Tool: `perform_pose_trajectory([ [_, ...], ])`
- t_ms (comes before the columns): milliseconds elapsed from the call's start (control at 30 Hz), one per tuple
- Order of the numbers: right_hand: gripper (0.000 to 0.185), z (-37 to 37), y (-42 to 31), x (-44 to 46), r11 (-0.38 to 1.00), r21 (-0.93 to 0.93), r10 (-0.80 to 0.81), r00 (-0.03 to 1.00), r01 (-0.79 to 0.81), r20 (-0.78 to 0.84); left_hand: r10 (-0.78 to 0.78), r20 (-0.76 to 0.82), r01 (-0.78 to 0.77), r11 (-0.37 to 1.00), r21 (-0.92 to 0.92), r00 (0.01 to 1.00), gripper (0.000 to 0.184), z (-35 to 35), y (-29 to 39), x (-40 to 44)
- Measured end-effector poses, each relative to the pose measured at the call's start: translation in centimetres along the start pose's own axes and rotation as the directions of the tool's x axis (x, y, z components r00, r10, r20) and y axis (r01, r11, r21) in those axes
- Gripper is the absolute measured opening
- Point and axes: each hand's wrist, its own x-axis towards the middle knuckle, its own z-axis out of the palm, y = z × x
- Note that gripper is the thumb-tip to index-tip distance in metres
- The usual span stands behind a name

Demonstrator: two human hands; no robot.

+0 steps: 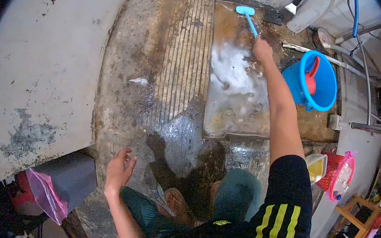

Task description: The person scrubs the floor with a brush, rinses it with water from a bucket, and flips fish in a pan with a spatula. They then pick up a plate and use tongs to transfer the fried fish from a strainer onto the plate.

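Wet floor (134, 59) lies under the brush (247, 16), which juts forward from the gripping right hand (263, 51), well apart from the open left hand (120, 172).

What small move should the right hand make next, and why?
Perhaps pull the blue brush back toward the whitish wet patch. The right hand grips its handle, and the brush lies beyond that patch.

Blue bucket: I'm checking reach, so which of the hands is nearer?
Right. The right hand, gripping the light-blue handle, is left of the blue bucket; the left hand is farther off, lower left.
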Motion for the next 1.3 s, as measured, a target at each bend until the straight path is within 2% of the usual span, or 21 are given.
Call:
perform_pose_trajectory([
  [33, 0.035, 0.7, 0.8, -2.7, 0.998, -0.041, -0.041, 0.999, 0.041, -0.011, -0.016, -0.015, 0.016, 1.0, 0.002, 1.0, 0.028, -0.4, 0.3, -0.1],
  [100, 0.041, -0.2, 2.6, -8.9, 1.0, -0.011, 0.0, 1.0, 0.0, 0.003, -0.014, -0.02, 0.014, 1.0, 0.0, 1.0, 0.028, -0.5, 0.4, -0.3],
  [133, 0.05, 1.4, 5.5, -11.9, 0.994, -0.071, -0.089, 0.994, 0.084, -0.068, -0.012, -0.026, 0.012, 1.0, -0.002, 1.0, 0.028, -0.5, 0.5, -0.3],
  [200, 0.048, -4.4, 4.5, -18.6, 0.995, -0.092, 0.036, 0.991, -0.024, 0.131, -0.001, -0.015, 0.001, 0.999, -0.032, 1.0, 0.029, -0.8, 1.0, -0.2],
  [267, 0.045, -9.5, 4.6, -22.8, 1.0, -0.022, -0.002, 0.991, 0.005, 0.135, -0.004, 0.007, 0.005, 0.998, -0.06, 1.0, 0.029, -0.7, 1.5, 0.1],
  [367, 0.04, -11.7, 7.8, -23.1, 0.985, 0.128, -0.125, 0.99, 0.117, 0.062, 0.004, 0.052, -0.001, 0.998, -0.055, 0.999, 0.029, -0.5, 1.8, 0.7],
  [433, 0.039, -9.1, 9.2, -20.6, 0.982, 0.18, -0.07, 0.997, 0.062, 0.042, 0.06, 0.046, -0.059, 0.998, -0.032, 0.997, 0.03, 0.1, 2.0, 1.3],
  [533, 0.039, -9.0, 5.6, -19.1, 0.996, 0.082, -0.03, 0.996, 0.023, 0.087, 0.127, 0.013, -0.126, 0.992, -0.023, 0.992, 0.031, 1.1, 2.3, 2.1],
  [600, 0.041, -6.9, 5.2, -20.2, 0.999, 0.039, -0.004, 0.992, -0.001, 0.125, 0.12, 0.039, -0.119, 0.992, -0.032, 0.992, 0.031, 1.0, 2.9, 2.6],
  [667, 0.047, -4.0, 7.6, -24.3, 0.991, 0.06, -0.125, 0.992, 0.124, 0.021, 0.113, 0.061, -0.111, 0.993, -0.035, 0.992, 0.031, 1.1, 3.2, 2.9],
  [733, 0.051, -6.9, 5.8, -30.4, 1.0, 0.009, -0.021, 0.983, 0.02, 0.182, 0.102, 0.062, -0.1, 0.994, -0.032, 0.993, 0.031, 1.6, 3.0, 3.4],
  [900, 0.043, -15.3, 4.8, -38.8, 0.997, 0.018, 0.056, 0.922, -0.069, 0.383, 0.199, 0.053, -0.196, 0.98, -0.043, 0.979, 0.032, 2.6, 2.2, 5.1],
  [933, 0.039, -15.9, 6.0, -39.6, 0.992, 0.127, -0.01, 0.96, -0.027, 0.281, 0.216, 0.047, -0.214, 0.975, -0.054, 0.975, 0.033, 2.9, 2.0, 5.2],
  [1000, 0.039, -17.5, 6.8, -40.9, 0.976, 0.214, -0.068, 0.98, 0.027, 0.189, 0.187, 0.099, -0.182, 0.982, -0.057, 0.977, 0.033, 2.7, 2.5, 5.4],
  [1100, 0.041, -20.4, 7.5, -41.8, 0.993, -0.01, 0.11, 0.928, -0.114, 0.357, 0.2, 0.112, -0.195, 0.979, -0.053, 0.973, 0.032, 2.7, 2.5, 5.7],
  [1200, 0.039, -21.7, 9.3, -44.2, 0.991, -0.078, -0.077, 0.927, 0.113, 0.367, 0.269, 0.058, -0.265, 0.962, -0.064, 0.961, 0.032, 3.2, 1.5, 6.1],
  [1233, 0.041, -22.2, 8.9, -45.3, 0.988, -0.108, -0.058, 0.925, 0.106, 0.376, 0.294, 0.036, -0.291, 0.954, -0.067, 0.955, 0.031, 3.4, 1.2, 6.1],
  [1300, 0.042, -22.3, 7.7, -46.8, 0.981, -0.139, -0.054, 0.885, 0.133, 0.462, 0.252, 0.074, -0.248, 0.967, -0.057, 0.965, 0.031, 3.0, 1.5, 5.9],
])
